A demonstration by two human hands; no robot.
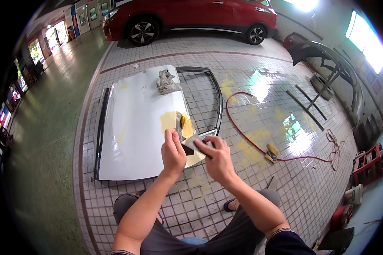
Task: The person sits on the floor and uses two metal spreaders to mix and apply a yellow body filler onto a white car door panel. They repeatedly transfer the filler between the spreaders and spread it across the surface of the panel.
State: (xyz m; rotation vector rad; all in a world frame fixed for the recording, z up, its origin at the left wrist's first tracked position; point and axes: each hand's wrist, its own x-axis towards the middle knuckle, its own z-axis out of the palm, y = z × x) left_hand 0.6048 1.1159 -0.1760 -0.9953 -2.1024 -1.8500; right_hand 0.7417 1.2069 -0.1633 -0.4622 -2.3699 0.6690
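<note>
A white car door (136,123) lies flat on the tiled floor in front of me, with a pale yellow filler patch near its right edge. Above that edge, my left hand (173,154) is closed on a flat, dark-edged scraper blade (178,131) carrying a lump of yellow putty (186,126). My right hand (218,159) grips a second flat scraper (194,140), its blade meeting the left one beside the putty. Both handles are mostly hidden by my fingers. A crumpled grey cloth (167,83) rests on the door's far part.
A red hose (242,131) curves across the floor on the right to a sander-like tool (271,154). Beyond it stand a bumper on a metal stand (323,91) and a tyre (321,86). A red car (191,19) is parked at the back. A red crate (367,165) sits far right.
</note>
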